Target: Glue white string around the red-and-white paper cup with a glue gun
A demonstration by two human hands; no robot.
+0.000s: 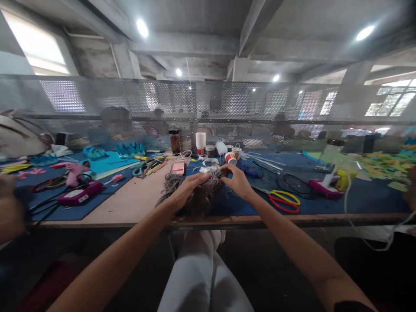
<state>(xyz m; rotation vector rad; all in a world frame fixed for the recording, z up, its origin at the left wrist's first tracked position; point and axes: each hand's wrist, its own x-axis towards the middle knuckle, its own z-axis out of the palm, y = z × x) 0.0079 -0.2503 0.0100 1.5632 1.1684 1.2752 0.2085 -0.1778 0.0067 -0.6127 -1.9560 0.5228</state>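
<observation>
Both of my hands meet over a shaggy bundle of grey yarn near the table's front edge. My left hand comes in from the left, its fingers closed on the bundle's upper side. From the right, my right hand pinches strands at the top, thumb and forefinger bent together. What lies under the yarn is dark and blurred. Beside my left hand, more loose grey yarn is heaped on the board. Scissors with yellow and red handles lie to the right of my right hand.
Behind the yarn stand a stack of paper cups, a tipped paper cup and a brown jar. Purple devices and cables flank the workspace. A glass bottle stands right. A blurred person's hand is at far left.
</observation>
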